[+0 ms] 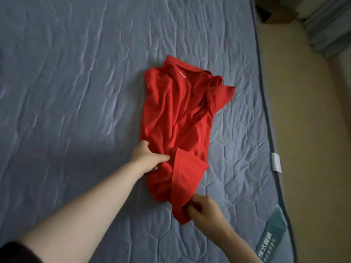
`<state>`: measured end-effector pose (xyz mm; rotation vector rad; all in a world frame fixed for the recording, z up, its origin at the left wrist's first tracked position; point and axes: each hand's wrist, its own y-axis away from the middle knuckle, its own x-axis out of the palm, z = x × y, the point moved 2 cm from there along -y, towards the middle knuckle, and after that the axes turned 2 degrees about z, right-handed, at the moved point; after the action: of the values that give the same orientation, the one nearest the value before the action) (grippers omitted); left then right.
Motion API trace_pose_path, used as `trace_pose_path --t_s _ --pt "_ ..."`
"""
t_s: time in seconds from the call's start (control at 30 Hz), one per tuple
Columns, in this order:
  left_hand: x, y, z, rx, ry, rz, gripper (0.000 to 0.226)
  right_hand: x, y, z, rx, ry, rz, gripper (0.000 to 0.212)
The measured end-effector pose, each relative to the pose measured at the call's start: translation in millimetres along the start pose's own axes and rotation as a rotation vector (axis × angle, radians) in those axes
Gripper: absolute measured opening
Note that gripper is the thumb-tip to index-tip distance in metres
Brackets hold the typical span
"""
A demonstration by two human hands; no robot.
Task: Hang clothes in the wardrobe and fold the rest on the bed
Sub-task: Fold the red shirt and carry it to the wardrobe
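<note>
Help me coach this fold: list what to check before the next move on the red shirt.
1. Whole red polo shirt lies on the bed: ok.
2. The left hand grips the shirt's lower side edge: ok.
3. The right hand pinches the hem: ok.
4. Fabric smooth and flat: not ok, it is rumpled.
5. The sleeve folded in: not ok, it sticks out to the right.
6. Buttons fastened: cannot tell.
</note>
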<state>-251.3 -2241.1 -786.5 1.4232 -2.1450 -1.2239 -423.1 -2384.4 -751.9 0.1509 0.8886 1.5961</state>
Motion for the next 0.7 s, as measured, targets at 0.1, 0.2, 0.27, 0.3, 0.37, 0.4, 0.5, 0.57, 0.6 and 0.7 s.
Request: trace_pose_path --t_s 0.1,0.2,0.27,0.3,0.37,0.4,0.5,0.57,0.6,0.7 --pt "12 4 12 0.096 -0.176 -0.04 0.023 -24 -7 -8 0.149 -0.118 -0.15 0.022" --pt "5 11 27 0.169 -0.235 -0.028 0.022 -48 -46 -15 0.315 -0.175 -0.404 0.047" --pt "-6 20 42 0.227 -0.292 -0.008 0.019 -54 -80 -11 0.405 -0.251 -0.435 0.069" --pt "-11 27 52 0.249 -0.329 0.015 0.02 -54 -95 -8 0.426 -0.285 -0.441 0.074" --pt "-20 45 79 0.246 -0.37 0.071 0.024 -48 -117 -2 0.42 -0.232 -0.443 0.066" --pt "-25 53 93 0.229 -0.38 0.096 0.028 -44 -121 1 0.397 -0.172 -0.424 0.054" --pt "-47 76 132 0.136 -0.409 0.091 0.014 -8 -101 12 0.274 -0.003 -0.268 0.028" --pt "-65 84 145 0.105 -0.426 0.007 0.014 21 -71 12 0.202 0.034 -0.108 0.031" --pt "-71 86 147 0.097 -0.428 -0.045 0.018 33 -53 12 0.175 0.079 -0.005 0.033" --pt "-80 87 137 0.095 -0.354 -0.209 0.023 41 -14 0 0.2 0.289 0.13 0.04"
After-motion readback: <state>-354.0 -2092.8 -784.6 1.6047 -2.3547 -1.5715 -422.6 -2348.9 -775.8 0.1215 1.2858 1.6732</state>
